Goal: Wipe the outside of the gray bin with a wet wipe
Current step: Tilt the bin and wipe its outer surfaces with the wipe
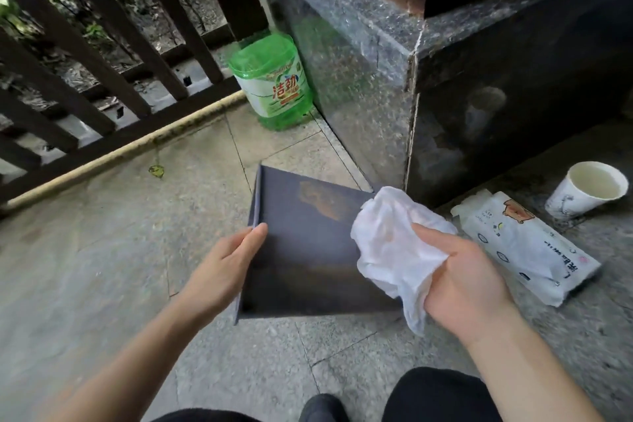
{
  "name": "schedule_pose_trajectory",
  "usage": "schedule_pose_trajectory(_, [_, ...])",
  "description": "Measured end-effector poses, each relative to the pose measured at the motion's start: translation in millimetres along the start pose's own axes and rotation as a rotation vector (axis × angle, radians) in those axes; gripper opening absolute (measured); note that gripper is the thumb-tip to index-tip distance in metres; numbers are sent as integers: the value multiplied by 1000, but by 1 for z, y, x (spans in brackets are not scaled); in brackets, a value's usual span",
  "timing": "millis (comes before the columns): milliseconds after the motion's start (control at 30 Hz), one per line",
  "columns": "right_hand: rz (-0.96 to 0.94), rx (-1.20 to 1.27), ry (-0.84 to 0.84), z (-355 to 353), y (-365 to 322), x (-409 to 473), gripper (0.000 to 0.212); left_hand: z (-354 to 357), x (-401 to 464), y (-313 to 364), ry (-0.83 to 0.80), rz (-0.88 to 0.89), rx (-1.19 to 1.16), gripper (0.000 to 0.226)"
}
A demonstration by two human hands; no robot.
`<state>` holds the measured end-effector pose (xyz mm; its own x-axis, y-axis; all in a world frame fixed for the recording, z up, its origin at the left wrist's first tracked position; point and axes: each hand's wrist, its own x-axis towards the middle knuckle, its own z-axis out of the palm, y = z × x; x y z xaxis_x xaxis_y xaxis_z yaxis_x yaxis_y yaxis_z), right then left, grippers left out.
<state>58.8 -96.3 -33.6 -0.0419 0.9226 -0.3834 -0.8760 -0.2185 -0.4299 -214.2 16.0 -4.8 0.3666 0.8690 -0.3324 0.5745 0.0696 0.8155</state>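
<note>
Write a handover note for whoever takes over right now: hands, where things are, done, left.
Left hand grips the left edge of the gray bin, steadying it on the tiled floor.
Right hand holds the crumpled wet wipe over the bin's right side.
Wipes pack and paper cup sit on the step to the right.
Done: wipe is out and at the bin.
Left: a brownish smear shows on the facing panel; the other sides are unseen.

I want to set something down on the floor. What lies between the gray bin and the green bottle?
Nothing: in the head view, only bare floor tiles separate the gray bin from the green bottle.
</note>
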Motion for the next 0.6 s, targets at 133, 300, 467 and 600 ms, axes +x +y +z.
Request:
schedule_pose_trajectory(133, [-53, -54, -85, 7, -11, -14, 52, -3, -28, -15, -12, -33, -132, 40])
schedule_pose_trajectory(300, [-100, -53, -56, 24, -21, -9, 38, -2, -32, -27, 1, -54, -100, 45])
schedule_pose_trajectory(467, [-107, -313, -63, 49, -27, 0, 42, -3, -12, -26, 141, -251, -231, 66])
schedule_pose_trajectory(600, [-132, -338, -21, 51, -33, 2, 39, -9, 4, -23, 0, -607, -484, 64])
